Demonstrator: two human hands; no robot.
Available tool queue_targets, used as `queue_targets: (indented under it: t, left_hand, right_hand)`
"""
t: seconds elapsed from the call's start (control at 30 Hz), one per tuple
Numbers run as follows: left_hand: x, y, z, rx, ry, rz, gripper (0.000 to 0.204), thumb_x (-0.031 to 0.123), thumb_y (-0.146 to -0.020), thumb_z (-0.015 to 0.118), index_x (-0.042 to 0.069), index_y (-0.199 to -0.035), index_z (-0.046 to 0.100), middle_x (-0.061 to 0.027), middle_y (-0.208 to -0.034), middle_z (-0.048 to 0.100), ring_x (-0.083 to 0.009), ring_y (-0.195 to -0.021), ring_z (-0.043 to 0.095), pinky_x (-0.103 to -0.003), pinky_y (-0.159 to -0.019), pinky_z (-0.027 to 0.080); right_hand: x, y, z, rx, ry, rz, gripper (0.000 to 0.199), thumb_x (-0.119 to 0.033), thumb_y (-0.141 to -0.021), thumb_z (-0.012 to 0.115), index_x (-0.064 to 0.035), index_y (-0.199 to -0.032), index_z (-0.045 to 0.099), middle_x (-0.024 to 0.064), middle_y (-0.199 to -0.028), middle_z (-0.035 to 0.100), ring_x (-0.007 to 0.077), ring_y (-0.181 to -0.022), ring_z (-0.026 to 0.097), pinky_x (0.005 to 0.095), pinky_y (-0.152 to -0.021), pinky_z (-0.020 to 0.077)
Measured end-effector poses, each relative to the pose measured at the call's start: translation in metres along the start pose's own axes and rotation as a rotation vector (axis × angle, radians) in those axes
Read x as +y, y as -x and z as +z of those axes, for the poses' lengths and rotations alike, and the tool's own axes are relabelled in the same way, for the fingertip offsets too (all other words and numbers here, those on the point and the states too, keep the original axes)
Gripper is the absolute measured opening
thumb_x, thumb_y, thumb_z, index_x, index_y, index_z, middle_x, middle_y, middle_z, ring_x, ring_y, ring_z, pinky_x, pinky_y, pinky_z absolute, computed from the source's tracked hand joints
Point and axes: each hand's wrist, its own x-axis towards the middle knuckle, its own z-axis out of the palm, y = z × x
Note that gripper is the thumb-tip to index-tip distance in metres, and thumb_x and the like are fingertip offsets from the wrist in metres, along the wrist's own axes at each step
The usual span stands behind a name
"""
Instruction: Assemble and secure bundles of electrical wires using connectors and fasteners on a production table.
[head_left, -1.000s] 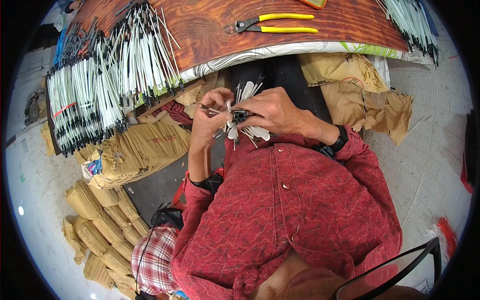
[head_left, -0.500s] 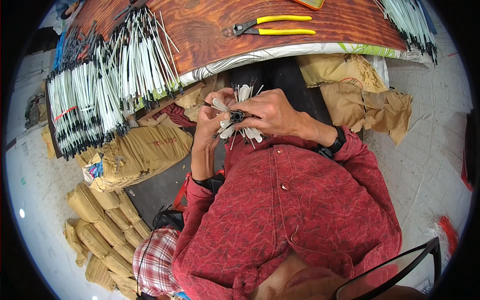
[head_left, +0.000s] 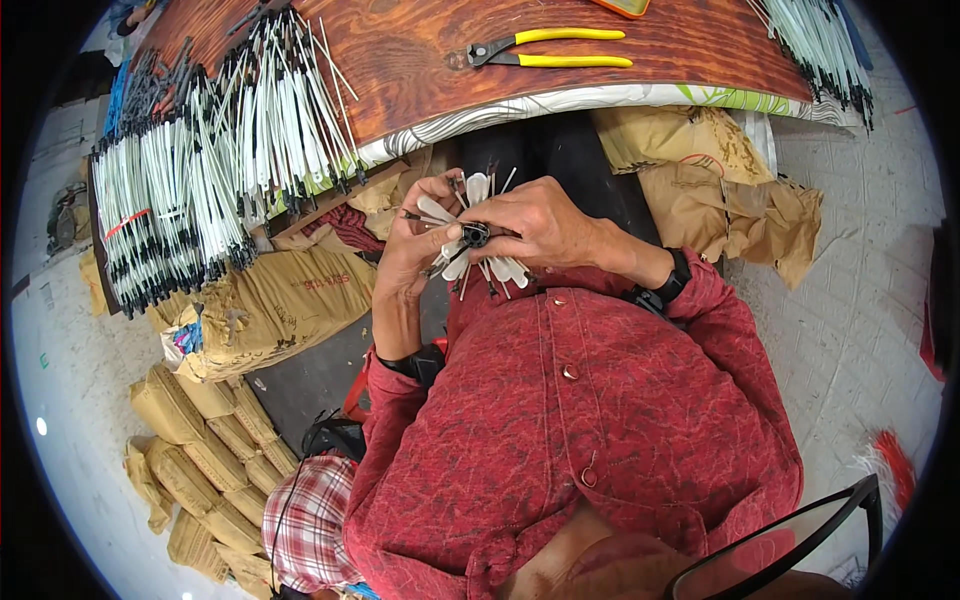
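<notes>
In front of my chest, both hands are closed on a small umbrella frame [head_left: 476, 235]. It has a round black hub, with white flat blades and thin ribs with dark ends fanning out all round it. My left hand [head_left: 408, 245] grips it from the left, thumb laid against the hub's edge and fingers behind the blades. From the right, my right hand [head_left: 552, 225] pinches at the hub with thumb and forefinger. The fingers hide part of the hub and the rib roots.
Bundles of white ribs [head_left: 205, 160] hang over the table's left edge. Yellow-handled nippers [head_left: 572, 48] lie on the wooden table [head_left: 400, 90]. More ribs [head_left: 825, 55] lie at far right. Brown paper sacks [head_left: 725, 190], packed bundles [head_left: 200, 450] and a checked-sleeved person [head_left: 308, 520] are nearby.
The frame has turned slightly in my hands, and the hub's face looks a little different. Both hands keep their hold in nearly the same place.
</notes>
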Motion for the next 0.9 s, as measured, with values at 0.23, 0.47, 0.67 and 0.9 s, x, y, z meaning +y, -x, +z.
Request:
queue_targets:
  t: [0.23,0.47,0.67,0.9]
  left_hand:
    - [0.002,-0.001,-0.006,-0.003,-0.052,-0.034,0.049,0.005,-0.073,0.083,0.007,-0.114,0.057,-0.0047,-0.117,0.059,-0.0183,-0.111,0.058,-0.033,-0.099,0.045]
    - [-0.002,0.006,-0.004,0.127,-0.135,0.105,0.041,0.012,-0.081,0.078,0.005,-0.115,0.056,-0.0060,-0.116,0.060,-0.0191,-0.103,0.061,-0.034,-0.095,0.048]
    - [-0.007,0.023,-0.010,0.255,-0.303,0.467,0.037,0.020,-0.086,0.074,0.002,-0.114,0.057,-0.0079,-0.116,0.060,-0.0209,-0.106,0.059,-0.034,-0.096,0.046]
    - [0.013,0.039,0.011,0.138,-0.938,0.634,0.040,0.021,-0.076,0.081,0.000,-0.104,0.062,-0.0088,-0.112,0.061,-0.0229,-0.105,0.058,-0.035,-0.093,0.045]
  right_hand:
    - [0.005,-0.007,0.001,-0.037,-0.024,0.000,0.038,-0.030,-0.076,0.082,-0.0051,-0.103,0.070,0.0104,-0.074,0.067,0.0276,-0.063,0.066,0.0370,-0.054,0.0498]
    - [0.008,-0.010,0.010,-0.010,-0.005,0.034,0.039,-0.032,-0.077,0.081,-0.0033,-0.101,0.070,0.0123,-0.073,0.066,0.0284,-0.063,0.066,0.0371,-0.054,0.0497]
    - [0.003,-0.014,0.015,0.046,0.056,0.127,0.037,-0.035,-0.078,0.079,-0.0047,-0.096,0.068,0.0131,-0.069,0.064,0.0312,-0.061,0.065,0.0399,-0.051,0.0477]
    - [0.004,-0.016,0.023,0.111,0.155,0.149,0.035,-0.037,-0.080,0.078,-0.0065,-0.089,0.065,0.0133,-0.064,0.061,0.0324,-0.059,0.064,0.0411,-0.049,0.0465]
